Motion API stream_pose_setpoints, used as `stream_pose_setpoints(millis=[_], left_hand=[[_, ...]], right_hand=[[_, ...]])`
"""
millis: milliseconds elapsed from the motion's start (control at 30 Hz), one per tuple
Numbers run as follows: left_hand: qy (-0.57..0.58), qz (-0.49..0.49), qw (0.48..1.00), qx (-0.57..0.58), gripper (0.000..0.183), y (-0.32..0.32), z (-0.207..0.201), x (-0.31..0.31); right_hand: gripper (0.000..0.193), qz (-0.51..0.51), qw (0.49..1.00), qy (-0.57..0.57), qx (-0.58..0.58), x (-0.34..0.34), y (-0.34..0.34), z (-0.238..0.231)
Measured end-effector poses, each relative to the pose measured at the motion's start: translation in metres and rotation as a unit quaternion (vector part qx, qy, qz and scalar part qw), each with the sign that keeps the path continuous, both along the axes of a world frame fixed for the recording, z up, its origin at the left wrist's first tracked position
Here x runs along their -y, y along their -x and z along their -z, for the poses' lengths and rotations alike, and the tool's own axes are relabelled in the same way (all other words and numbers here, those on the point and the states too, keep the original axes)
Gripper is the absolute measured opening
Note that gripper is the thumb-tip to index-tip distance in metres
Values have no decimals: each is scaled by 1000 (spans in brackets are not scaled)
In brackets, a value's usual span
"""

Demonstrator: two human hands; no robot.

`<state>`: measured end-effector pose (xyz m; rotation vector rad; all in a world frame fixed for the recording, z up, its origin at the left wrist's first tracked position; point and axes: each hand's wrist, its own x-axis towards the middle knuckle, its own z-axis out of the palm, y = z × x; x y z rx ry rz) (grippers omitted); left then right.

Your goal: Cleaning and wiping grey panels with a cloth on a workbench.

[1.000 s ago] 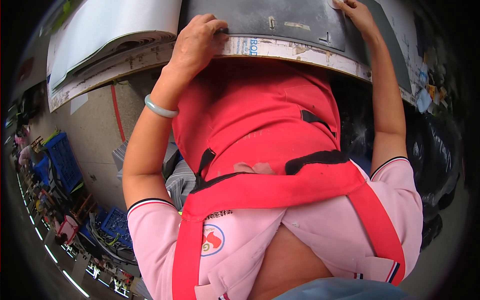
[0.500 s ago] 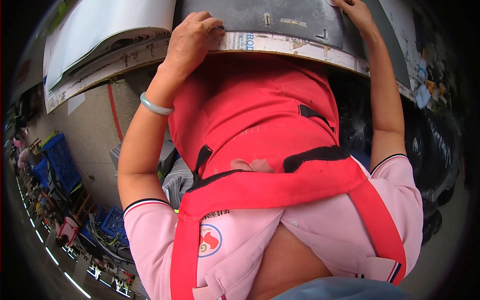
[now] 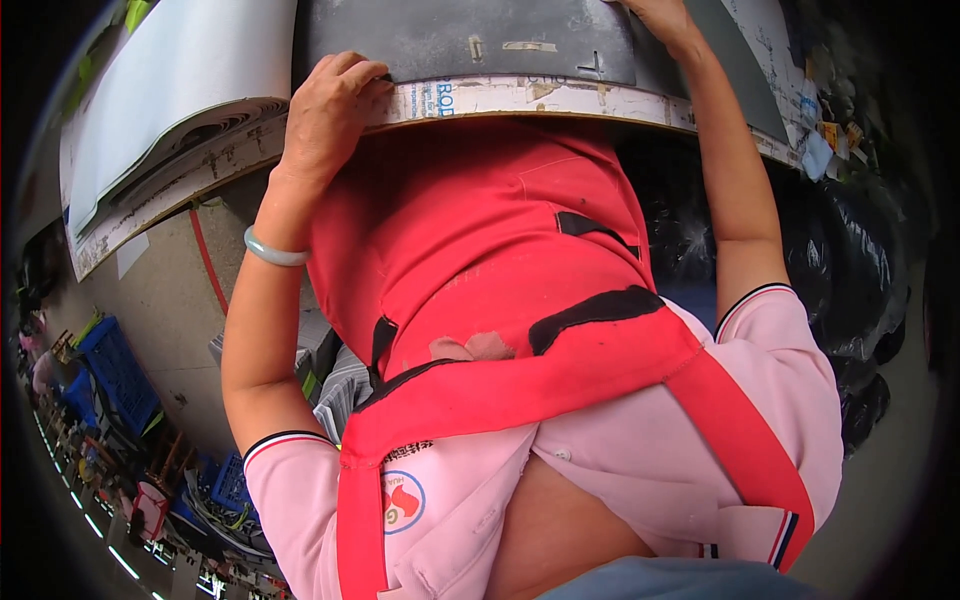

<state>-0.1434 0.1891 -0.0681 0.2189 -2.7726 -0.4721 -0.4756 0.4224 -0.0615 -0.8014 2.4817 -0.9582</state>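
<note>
The dark grey sheet (image 3: 440,45) lies flat along the near edge of the table (image 3: 500,97), its far part cut off by the top of the view. Nearest the camera, the red apron (image 3: 470,230) hides the legs. Beyond it, the left hand (image 3: 325,112) rests at the sheet's near left corner, fingers bent together; their tips are tucked out of sight, so I cannot tell whether they pinch the edge. The right hand (image 3: 658,14), farther out by the sheet's right side, is cropped, and its grip cannot be told. Left of the sheet lie curled white sheets (image 3: 190,70), also cut off. On the floor, a blue crate (image 3: 118,372) shows among small, indistinct clutter.
</note>
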Motion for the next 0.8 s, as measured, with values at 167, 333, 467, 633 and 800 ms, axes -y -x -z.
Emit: stream_pose_setpoints(millis=[167, 333, 467, 633, 800], left_hand=[[-14, 1, 1000, -8, 15, 0, 1, -1], [-19, 5, 1000, -15, 16, 0, 4, 1], [-14, 6, 1000, -19, 16, 1, 2, -1], [-16, 1, 1000, -18, 15, 1, 3, -1], [-13, 10, 1000, -22, 16, -1, 3, -2]], right_hand=[[23, 9, 1000, -1, 2, 1, -4, -1], [24, 21, 999, -39, -26, 6, -18, -18], [24, 26, 999, -30, -18, 6, -24, -24], [24, 38, 998, -37, -15, 8, -25, -24], [23, 26, 999, -21, -20, 3, -15, -12]])
